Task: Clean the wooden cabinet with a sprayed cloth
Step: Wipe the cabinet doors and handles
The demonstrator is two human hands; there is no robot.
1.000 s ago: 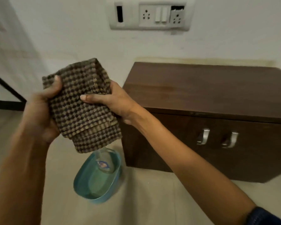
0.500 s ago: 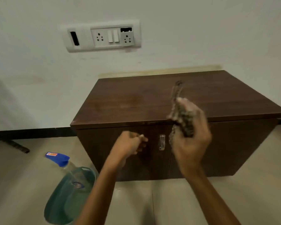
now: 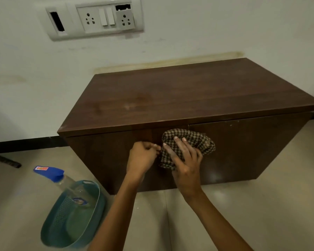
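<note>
The dark wooden cabinet [image 3: 179, 95] stands against the wall, its two doors closed. My right hand [image 3: 184, 160] presses a bunched brown checked cloth [image 3: 196, 140] against the cabinet front, just below the top edge near the seam between the doors. My left hand [image 3: 143, 156] is curled into a fist on the left door, fingertips touching the cloth's left edge. I cannot tell whether it pinches anything. The door handles are hidden behind the cloth and hands.
A clear spray bottle with a blue head [image 3: 51, 173] leans in a teal plastic basket [image 3: 49, 230] on the tiled floor, left of the cabinet. A socket and switch panel [image 3: 96, 19] is on the wall above. A dark bar [image 3: 5, 161] lies at far left.
The cloth went from both hands at the left to my right hand alone, now lowered onto the cabinet front. My left hand moved to the left door. My view shifted to face the cabinet.
</note>
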